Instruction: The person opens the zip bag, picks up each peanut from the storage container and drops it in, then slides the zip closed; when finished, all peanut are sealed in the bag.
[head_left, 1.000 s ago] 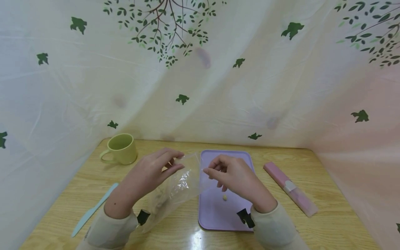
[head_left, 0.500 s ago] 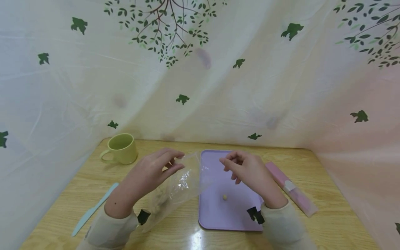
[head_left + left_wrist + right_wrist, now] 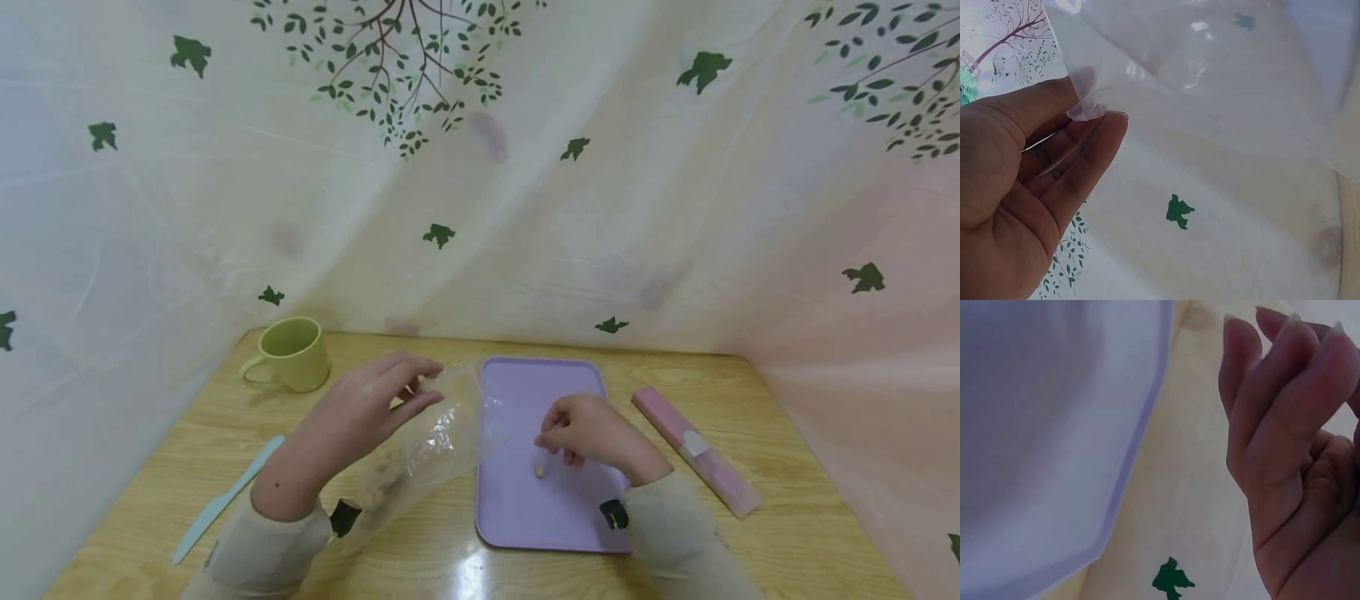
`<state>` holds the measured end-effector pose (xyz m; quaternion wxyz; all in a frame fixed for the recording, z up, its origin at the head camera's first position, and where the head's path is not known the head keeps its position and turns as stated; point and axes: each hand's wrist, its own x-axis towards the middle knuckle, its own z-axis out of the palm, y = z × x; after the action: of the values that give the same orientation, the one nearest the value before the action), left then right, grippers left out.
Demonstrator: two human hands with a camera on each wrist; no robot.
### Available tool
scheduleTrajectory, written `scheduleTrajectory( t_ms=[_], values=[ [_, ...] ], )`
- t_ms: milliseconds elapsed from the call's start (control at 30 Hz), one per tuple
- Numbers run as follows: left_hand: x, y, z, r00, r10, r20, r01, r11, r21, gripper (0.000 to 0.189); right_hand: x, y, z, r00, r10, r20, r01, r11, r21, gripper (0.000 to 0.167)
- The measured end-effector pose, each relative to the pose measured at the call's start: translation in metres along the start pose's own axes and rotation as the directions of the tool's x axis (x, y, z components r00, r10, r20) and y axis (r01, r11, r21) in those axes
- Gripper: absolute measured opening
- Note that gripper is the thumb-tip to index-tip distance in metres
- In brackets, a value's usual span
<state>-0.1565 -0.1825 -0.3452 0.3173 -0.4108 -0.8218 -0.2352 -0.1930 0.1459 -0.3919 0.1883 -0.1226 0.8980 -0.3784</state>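
Observation:
My left hand (image 3: 367, 404) pinches the edge of a clear plastic bag (image 3: 442, 433) between thumb and fingers. In the left wrist view, the bunched film of the bag (image 3: 1091, 112) shows at the fingertips. Pale greyish pieces (image 3: 388, 477) lie blurred in the bag's lower part. Over the lilac tray (image 3: 517, 521) is my right hand (image 3: 592, 433), its fingers loosely bent, with nothing visible between them. Just below its fingertips, a small pale bean-like piece (image 3: 539, 472) sits on the tray. The right wrist view shows the bent fingers (image 3: 1285, 419) beside the tray's edge.
A yellow-green mug (image 3: 296, 358) stands at the back left of the wooden table (image 3: 420, 575). A light blue plastic knife (image 3: 225, 500) lies at the left. To the right of the tray is a long pink case (image 3: 693, 446). A printed curtain (image 3: 510, 250) closes off the back.
My right hand has drawn away from the bag's mouth to the right, then come down towards the small piece on the tray. The left hand keeps its hold on the bag.

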Motion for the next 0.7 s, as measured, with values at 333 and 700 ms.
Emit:
scheduleTrajectory(
  t_ms=[333, 700],
  values=[
    [0.000, 0.001, 0.000, 1.000, -0.002, 0.003, 0.002, 1.000, 0.009, 0.032, 0.008, 0.013, 0.022, 0.996, 0.067, 0.061, -0.058, 0.988, -0.141, 0.019],
    [0.000, 0.001, 0.001, 1.000, -0.005, 0.006, 0.005, 1.000, 0.005, 0.034, 0.014, 0.016, 0.030, 0.993, 0.038, 0.115, -0.023, 0.992, -0.125, 0.021]
  ],
)
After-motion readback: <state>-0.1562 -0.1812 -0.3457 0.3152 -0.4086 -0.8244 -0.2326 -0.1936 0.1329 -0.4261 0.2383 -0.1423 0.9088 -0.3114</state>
